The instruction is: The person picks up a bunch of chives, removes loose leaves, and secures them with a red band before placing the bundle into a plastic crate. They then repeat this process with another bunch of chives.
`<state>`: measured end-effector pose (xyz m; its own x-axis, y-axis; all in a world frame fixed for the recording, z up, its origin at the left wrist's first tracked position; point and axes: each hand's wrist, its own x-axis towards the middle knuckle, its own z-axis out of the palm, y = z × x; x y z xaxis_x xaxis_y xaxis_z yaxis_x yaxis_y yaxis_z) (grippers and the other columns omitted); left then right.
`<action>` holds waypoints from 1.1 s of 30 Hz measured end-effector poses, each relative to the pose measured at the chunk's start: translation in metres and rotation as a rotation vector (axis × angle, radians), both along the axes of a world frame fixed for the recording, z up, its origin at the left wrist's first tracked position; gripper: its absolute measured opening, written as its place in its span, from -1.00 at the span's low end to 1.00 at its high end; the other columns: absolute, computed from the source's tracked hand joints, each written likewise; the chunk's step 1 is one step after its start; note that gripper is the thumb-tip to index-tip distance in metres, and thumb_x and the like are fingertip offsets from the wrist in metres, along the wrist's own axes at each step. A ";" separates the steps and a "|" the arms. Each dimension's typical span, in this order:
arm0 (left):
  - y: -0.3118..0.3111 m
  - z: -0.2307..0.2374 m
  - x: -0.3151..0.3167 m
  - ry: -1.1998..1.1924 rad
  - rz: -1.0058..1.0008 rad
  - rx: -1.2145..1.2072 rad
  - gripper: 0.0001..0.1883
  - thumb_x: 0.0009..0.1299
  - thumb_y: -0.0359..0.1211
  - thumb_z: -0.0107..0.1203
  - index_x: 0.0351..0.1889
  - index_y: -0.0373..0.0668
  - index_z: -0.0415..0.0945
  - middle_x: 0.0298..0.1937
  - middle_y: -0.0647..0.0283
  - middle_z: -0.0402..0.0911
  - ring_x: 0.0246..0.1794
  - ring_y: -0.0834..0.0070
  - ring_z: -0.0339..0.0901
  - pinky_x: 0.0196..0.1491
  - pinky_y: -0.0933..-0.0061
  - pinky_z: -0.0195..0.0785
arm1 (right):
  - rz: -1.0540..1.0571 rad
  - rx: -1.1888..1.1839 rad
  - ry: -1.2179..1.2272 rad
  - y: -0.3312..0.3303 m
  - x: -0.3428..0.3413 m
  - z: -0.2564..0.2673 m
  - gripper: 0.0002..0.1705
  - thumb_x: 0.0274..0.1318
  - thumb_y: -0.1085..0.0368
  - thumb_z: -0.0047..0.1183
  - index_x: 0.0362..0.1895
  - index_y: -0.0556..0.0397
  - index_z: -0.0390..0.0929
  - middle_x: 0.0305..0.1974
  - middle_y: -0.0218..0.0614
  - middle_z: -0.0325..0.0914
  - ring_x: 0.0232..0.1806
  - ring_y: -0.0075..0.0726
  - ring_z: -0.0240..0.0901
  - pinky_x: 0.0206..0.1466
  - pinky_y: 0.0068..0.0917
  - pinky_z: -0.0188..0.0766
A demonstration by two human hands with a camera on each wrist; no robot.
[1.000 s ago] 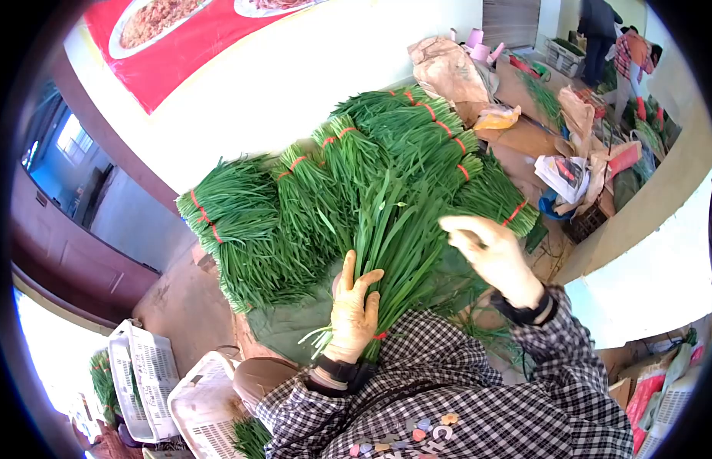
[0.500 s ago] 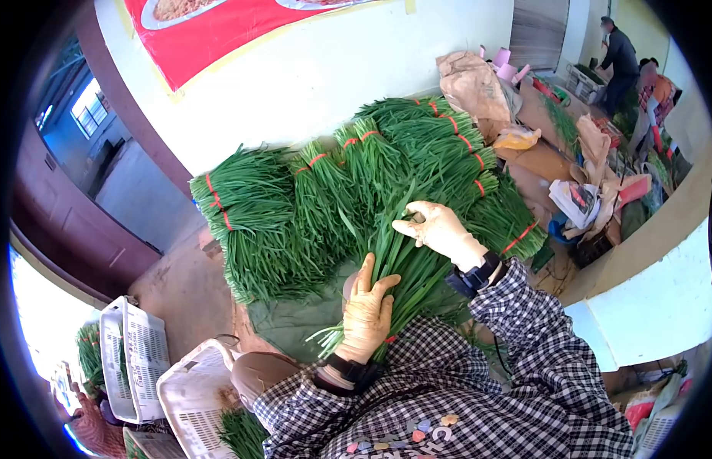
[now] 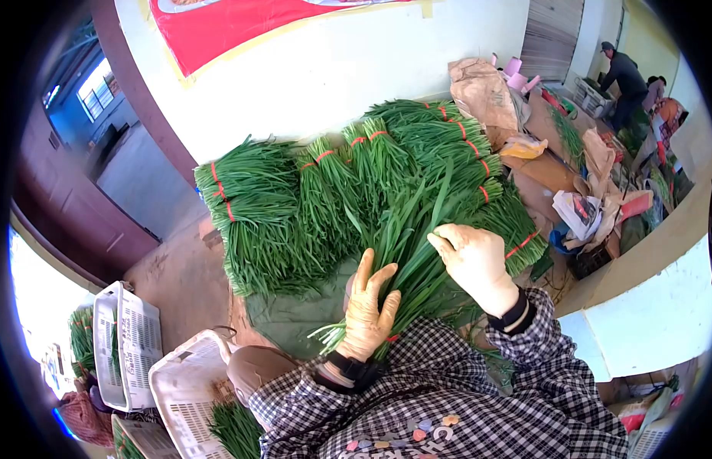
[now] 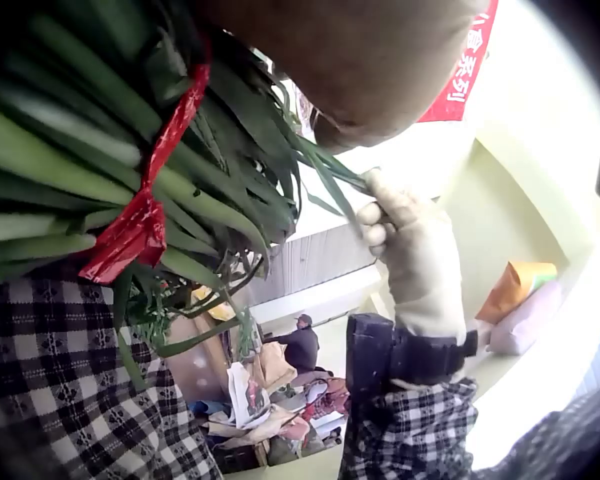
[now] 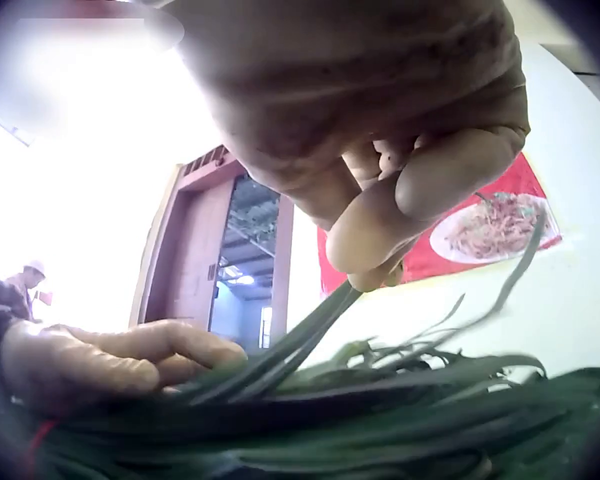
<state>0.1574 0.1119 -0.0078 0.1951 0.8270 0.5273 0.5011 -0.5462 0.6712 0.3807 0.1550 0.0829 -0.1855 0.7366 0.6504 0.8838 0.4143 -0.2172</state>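
A loose bunch of garlic chives [image 3: 413, 264] slants up from the person's lap, with a red tie [image 4: 152, 200] round its lower part. My gloved left hand [image 3: 366, 315] holds the bunch low down, thumb set apart from the fingers; pale stalk ends stick out beside it. Over the right side of the bunch, my gloved right hand [image 3: 480, 264] pinches a few chive leaves [image 5: 315, 325] between thumb and fingertips. Those leaves run from its fingertips down into the bunch in the right wrist view. Behind lie several tied chive bundles [image 3: 260, 218] in a pile.
White plastic crates [image 3: 130, 344] stand at the lower left, one with chives in it. A white wall [image 3: 279, 84] rises behind the pile. Cardboard and brown paper [image 3: 486, 96] clutter the right, where people bend at the back. A door [image 3: 80, 191] stands at the left.
My right hand came in from the right to the leaves, then drew back right and lower, pinching a few. My left hand stays on the bunch. The head view has shifted.
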 end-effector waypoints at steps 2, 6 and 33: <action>0.002 -0.009 0.000 -0.075 -0.013 -0.033 -0.53 0.42 -0.47 0.30 0.31 -0.12 0.55 0.67 -0.07 0.11 0.63 -0.03 0.16 0.55 0.10 0.16 | 0.134 0.067 0.092 -0.015 -0.003 0.016 -0.87 0.23 0.17 0.31 -0.32 -0.15 0.65 -0.52 -0.37 0.63 -0.56 -0.15 0.58 -0.51 -0.30 0.45; 0.000 0.002 0.003 0.038 0.019 -0.034 -0.67 0.37 -0.38 0.38 0.09 -0.18 0.69 0.61 -0.07 0.26 0.62 -0.06 0.17 0.58 0.02 0.09 | 0.345 0.080 0.223 -0.027 -0.008 0.028 -0.87 0.18 0.21 0.35 -0.23 -0.11 0.70 -0.50 -0.34 0.65 -0.55 -0.16 0.59 -0.48 -0.31 0.48; 0.008 -0.020 -0.003 -0.299 -0.047 -0.177 -0.83 0.28 -0.43 0.41 -0.18 -0.18 0.71 0.50 0.04 0.45 0.48 0.08 0.35 0.50 0.11 0.18 | 0.386 -0.100 -0.030 -0.043 -0.022 -0.020 -0.72 0.24 0.18 0.25 -0.03 0.02 0.70 -0.12 -0.32 0.76 -0.35 -0.14 0.67 -0.32 -0.25 0.55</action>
<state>0.1547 0.1195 -0.0280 0.0942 0.9046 0.4158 0.2452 -0.4258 0.8709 0.3591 0.1119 0.0631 -0.4794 0.6683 0.5688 0.6737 0.6956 -0.2494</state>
